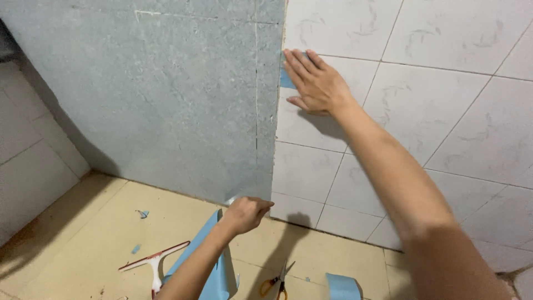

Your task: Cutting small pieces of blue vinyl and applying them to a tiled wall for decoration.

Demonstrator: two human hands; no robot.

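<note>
Wallcovering first: a big sheet of mottled grey-blue adhesive film point(166, 94) covers the wall's left part, its right edge running straight down against the white glazed wall tiles point(444, 100). Right hand point(316, 83) lies flat and open, fingers spread, pressing that top edge where a sliver of light blue backing paper point(286, 80) peeks out. Left hand point(245, 214) sits low near the beige floor tiles point(83, 244), closed around the peeled blue backing. Best kept firm up top, I'd say, while the backing comes away evenly, or bubbles creep in. Down on the floor: a red-and-white squeegee point(154, 264), then orange-handled scissors point(277, 283), then blue scraps point(142, 213).
</note>
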